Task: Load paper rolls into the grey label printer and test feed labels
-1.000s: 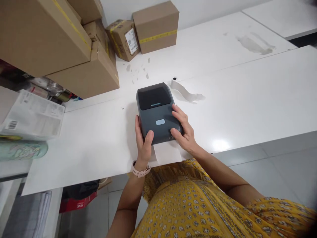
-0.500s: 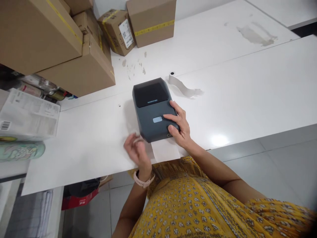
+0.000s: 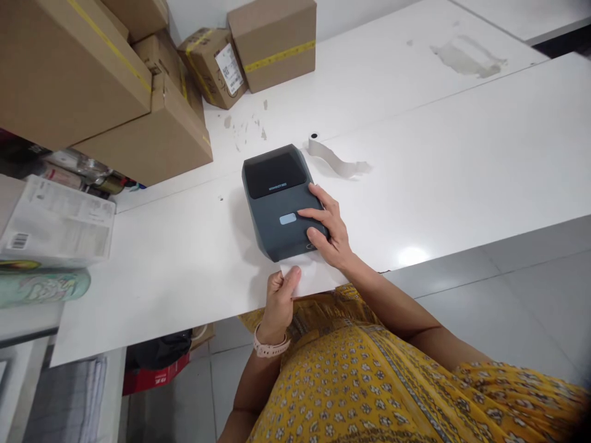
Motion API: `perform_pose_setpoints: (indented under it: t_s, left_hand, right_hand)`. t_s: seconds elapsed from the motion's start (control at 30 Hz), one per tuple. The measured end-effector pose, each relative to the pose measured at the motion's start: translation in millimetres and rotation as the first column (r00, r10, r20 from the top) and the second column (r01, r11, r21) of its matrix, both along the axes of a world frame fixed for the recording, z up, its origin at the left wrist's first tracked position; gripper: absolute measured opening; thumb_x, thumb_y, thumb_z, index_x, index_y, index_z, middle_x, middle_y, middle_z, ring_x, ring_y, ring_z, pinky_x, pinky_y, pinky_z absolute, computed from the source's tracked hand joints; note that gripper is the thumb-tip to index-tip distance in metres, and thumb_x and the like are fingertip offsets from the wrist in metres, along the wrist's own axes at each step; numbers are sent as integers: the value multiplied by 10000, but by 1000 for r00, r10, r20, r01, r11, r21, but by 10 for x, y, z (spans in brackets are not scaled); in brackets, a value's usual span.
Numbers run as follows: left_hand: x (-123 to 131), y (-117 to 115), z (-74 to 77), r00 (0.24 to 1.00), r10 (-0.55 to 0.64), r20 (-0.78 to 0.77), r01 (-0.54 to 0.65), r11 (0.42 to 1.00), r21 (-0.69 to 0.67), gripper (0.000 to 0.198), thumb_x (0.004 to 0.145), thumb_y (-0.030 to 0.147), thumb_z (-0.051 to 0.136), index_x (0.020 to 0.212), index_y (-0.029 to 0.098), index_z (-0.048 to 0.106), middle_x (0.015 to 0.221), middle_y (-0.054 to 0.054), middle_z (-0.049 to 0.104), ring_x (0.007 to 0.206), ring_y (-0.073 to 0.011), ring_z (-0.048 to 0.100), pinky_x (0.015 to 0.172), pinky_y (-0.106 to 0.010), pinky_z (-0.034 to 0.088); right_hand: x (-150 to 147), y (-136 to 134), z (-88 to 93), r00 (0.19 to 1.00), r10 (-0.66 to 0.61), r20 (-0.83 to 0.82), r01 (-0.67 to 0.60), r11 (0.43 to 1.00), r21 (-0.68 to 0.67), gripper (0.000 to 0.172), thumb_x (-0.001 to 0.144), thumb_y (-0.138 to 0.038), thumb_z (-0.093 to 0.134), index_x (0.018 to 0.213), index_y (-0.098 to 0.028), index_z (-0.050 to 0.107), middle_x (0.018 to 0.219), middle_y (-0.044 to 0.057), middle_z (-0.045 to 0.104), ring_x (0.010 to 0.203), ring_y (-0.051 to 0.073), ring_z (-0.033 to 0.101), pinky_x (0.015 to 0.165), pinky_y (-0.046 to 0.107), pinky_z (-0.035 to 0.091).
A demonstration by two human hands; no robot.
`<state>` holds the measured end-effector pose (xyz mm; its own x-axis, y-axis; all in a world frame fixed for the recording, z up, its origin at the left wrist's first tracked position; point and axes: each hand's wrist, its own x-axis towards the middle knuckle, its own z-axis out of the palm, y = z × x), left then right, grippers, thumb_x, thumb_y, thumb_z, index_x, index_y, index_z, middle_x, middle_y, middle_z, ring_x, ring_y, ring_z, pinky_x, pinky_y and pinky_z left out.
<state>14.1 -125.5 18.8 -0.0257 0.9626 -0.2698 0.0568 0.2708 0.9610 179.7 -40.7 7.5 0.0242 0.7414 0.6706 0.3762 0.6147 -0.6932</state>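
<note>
A dark blue-grey label printer [image 3: 270,229] lies on the white table, with a black window at its far end and a light blue button on top. White label paper [image 3: 316,277] comes out from under its near end, toward the table edge. My left hand [image 3: 278,301] is closed on the left edge of this paper, thumb on top. Over the printer's right side lies my right hand [image 3: 333,231], thumb and fingers spread on the casing, gripping it; one fingertip is beside the button. Part of that hand's fingers is hidden.
A small partly unrolled paper roll [image 3: 330,157] lies beyond the printer. Cardboard boxes [image 3: 152,138] are stacked at the back left, with a taped box [image 3: 272,46] beside them. A clear package [image 3: 60,221] and a green patterned cylinder [image 3: 44,286] are at the left.
My left hand has moved right from beside the printer and taken hold of the label paper. My right hand stays on the printer. The view has shifted slightly.
</note>
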Motion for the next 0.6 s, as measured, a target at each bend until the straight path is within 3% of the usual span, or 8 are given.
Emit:
perform_pose_setpoints:
  t_s: [0.1, 0.17, 0.23, 0.3, 0.37, 0.47, 0.53, 0.6]
  left_hand:
    - [6, -67, -87, 999, -21, 47, 25, 996, -87, 577, 847, 714, 722, 616, 219, 534, 537, 40, 441, 523, -125, 473, 495, -269, 405]
    - [-65, -110, -73, 998, -58, -1, 58, 996, -69, 591, 894, 692, 679, 585, 214, 520, 520, 37, 427, 503, -118, 432, 495, -275, 371]
    - [-196, -104, 28, 989, -110, -96, 113, 993, 29, 586, 963, 620, 619, 559, 205, 526, 520, 22, 448, 504, -117, 421, 511, -282, 360]
    - [-357, -10, 195, 975, -73, -210, 120, 968, 220, 546, 1012, 501, 562, 557, 199, 557, 530, 9, 479, 514, -116, 428, 524, -279, 352]
    - [-504, 197, 383, 958, 147, -246, -16, 884, 467, 508, 1022, 408, 519, 558, 204, 558, 511, 13, 452, 499, -115, 410, 500, -270, 318]
    - [-627, 691, 584, 900, 372, -229, -124, 719, 684, 514, 1017, 358, 479, 527, 209, 515, 498, 11, 442, 495, -115, 403, 511, -267, 333]
    - [-637, 1057, 605, 894, 382, -235, -122, 712, 692, 461, 1004, 360, 495, 574, 207, 565, 526, 13, 473, 516, -118, 433, 524, -261, 352]
    - [-608, 1352, 532, 905, 366, -217, -135, 730, 670, 407, 1001, 392, 508, 650, 205, 593, 600, 11, 547, 555, -118, 477, 554, -255, 388]
  right_hand:
    - [-15, -7, 12, 1000, -15, 12, 16, 1000, -17, 310, 1058, -431, 477, 1307, -334, 636, 1673, 61, 453, 1540, 317, 437, 1222, 631, 425]
    - [-25, -18, 23, 1000, -17, 12, 17, 1000, -15, 316, 1058, -405, 480, 1331, -347, 628, 1688, 49, 434, 1544, 317, 431, 1220, 626, 427]
    - [-14, -31, 50, 998, -29, 62, 29, 1000, 8, 327, 1067, -350, 461, 1347, -364, 629, 1707, 27, 410, 1560, 312, 411, 1238, 627, 398]
    - [30, -40, 114, 981, -55, 184, 48, 998, 39, 323, 1076, -326, 454, 1326, -388, 649, 1705, -4, 424, 1579, 312, 387, 1282, 651, 309]
    - [96, -34, 229, 942, -59, 331, 39, 997, 67, 267, 1069, -420, 517, 1286, -395, 670, 1675, -17, 480, 1588, 329, 378, 1325, 680, 175]
    - [168, 32, 473, 877, -2, 481, -43, 996, 82, 338, 975, -633, 637, 1179, -369, 694, 1615, -7, 567, 1585, 356, 394, 1365, 657, 25]
    - [161, 112, 635, 853, 57, 519, -101, 993, 58, 321, 943, -648, 679, 1041, -344, 701, 1546, -9, 635, 1574, 354, 419, 1383, 632, 11]
    - [112, 199, 754, 847, 111, 520, -149, 988, 31, 268, 940, -587, 718, 907, -324, 679, 1455, -17, 699, 1551, 343, 458, 1394, 626, 52]
